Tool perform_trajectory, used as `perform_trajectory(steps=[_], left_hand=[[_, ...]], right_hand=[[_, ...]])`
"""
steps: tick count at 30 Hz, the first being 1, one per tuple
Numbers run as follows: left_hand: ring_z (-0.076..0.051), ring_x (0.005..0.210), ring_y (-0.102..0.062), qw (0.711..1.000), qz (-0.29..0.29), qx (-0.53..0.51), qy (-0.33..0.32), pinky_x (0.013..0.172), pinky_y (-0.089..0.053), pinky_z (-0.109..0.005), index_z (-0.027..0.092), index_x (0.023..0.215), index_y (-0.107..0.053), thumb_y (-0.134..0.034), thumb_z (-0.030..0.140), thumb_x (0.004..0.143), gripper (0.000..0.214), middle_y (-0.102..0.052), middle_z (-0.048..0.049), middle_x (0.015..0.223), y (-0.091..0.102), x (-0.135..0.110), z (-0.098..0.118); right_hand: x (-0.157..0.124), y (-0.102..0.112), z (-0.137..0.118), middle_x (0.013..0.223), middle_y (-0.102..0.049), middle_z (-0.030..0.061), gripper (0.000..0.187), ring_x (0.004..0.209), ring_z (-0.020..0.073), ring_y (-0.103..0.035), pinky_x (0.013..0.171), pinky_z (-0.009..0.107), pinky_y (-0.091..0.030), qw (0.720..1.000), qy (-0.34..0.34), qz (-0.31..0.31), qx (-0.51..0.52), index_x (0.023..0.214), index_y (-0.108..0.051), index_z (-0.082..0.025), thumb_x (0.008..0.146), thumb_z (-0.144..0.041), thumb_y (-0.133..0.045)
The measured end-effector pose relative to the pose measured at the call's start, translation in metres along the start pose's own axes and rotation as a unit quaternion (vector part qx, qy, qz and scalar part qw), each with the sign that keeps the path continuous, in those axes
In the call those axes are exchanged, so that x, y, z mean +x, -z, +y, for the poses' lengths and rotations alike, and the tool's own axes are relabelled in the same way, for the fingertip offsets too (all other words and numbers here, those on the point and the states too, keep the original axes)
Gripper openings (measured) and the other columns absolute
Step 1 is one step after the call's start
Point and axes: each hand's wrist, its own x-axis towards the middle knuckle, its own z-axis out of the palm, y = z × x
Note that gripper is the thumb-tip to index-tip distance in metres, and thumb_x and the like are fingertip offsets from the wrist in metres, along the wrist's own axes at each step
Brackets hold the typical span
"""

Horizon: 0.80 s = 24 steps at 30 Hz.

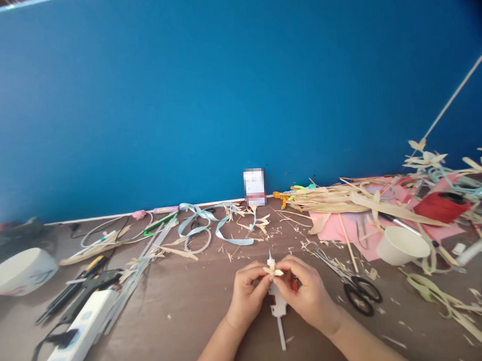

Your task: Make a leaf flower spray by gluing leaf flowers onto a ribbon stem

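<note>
- I see left hand (249,294) and right hand (307,292) both pinching the small pale flower (274,271), over the white glue gun (279,303).
- Its thin petals could tear, I think, if one hand pulls.
- If hot, the nozzle (270,257) might burn a slipping finger.

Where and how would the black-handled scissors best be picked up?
Probably by the black finger loops, coming from the near right side: the scissors lie on the table with the loops nearest the wearer and the blades pointing away and left, so this approach avoids the tips.
</note>
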Motion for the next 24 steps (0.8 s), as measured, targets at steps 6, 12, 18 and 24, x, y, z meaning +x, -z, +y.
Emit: perform_trajectory(steps=[6,12,18,24], left_hand=[[-0.012,0.059,-0.053,1.000,0.001,-0.004,0.022,0.056,-0.041,-0.020,0.014,0.067,-0.065,-0.057,0.021,0.076,0.014,-0.059,-0.0034,0.063,-0.0002,0.0015,0.0022],[-0.012,0.061,-0.055,1.000,-0.014,0.010,0.005,0.058,-0.043,-0.020,0.014,0.069,-0.066,-0.056,0.019,0.077,0.013,-0.062,-0.0045,0.066,0.0005,0.0004,0.0009],[-0.012,0.061,-0.056,0.999,-0.015,0.025,-0.018,0.057,-0.044,-0.020,0.015,0.070,-0.065,-0.054,0.018,0.077,0.013,-0.063,-0.0047,0.068,0.0010,-0.0002,0.0004],[-0.013,0.063,-0.058,0.998,-0.005,0.049,-0.049,0.060,-0.046,-0.022,0.016,0.074,-0.066,-0.055,0.016,0.077,0.011,-0.063,-0.0042,0.068,0.0012,-0.0004,-0.0014]], right_hand=[[0.0014,0.0005,0.0019,0.072,-0.053,0.0001,0.009,0.057,0.0103,-0.050,0.054,0.021,-0.042,1.000,-0.010,0.001,0.001,0.081,-0.053,-0.020,0.079,-0.012,-0.049],[0.0026,0.0014,-0.0003,0.070,-0.053,0.0000,0.010,0.057,0.0100,-0.049,0.053,0.020,-0.040,1.000,-0.013,0.004,0.005,0.077,-0.054,-0.019,0.079,-0.011,-0.048],[0.0036,0.0017,-0.0034,0.070,-0.054,-0.0001,0.010,0.057,0.0099,-0.050,0.053,0.020,-0.040,1.000,-0.015,0.009,-0.005,0.076,-0.055,-0.019,0.076,-0.010,-0.049],[0.0029,0.0016,-0.0026,0.071,-0.054,0.0005,0.010,0.059,0.0107,-0.051,0.054,0.021,-0.041,1.000,-0.007,0.009,-0.001,0.076,-0.055,-0.019,0.075,-0.010,-0.050]])
